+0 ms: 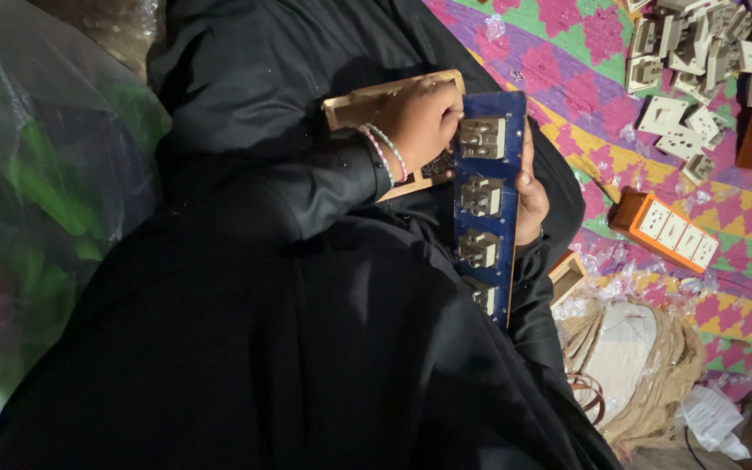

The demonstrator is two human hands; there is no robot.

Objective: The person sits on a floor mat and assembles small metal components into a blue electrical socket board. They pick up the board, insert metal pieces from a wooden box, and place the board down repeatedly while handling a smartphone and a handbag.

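Behind the blue panel (490,204), right hand (532,198) mostly hidden.

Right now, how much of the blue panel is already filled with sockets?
Four socket modules sit in the blue panel. The left hand presses at the top module while the right hand holds the panel's far edge. Many loose modules lie on the patterned mat.

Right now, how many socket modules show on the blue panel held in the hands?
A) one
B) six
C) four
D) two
C: four pale socket modules sit in a row along the blue panel, the lowest partly cut off by dark cloth; the left hand presses near the top one, and the right hand grips the far edge.
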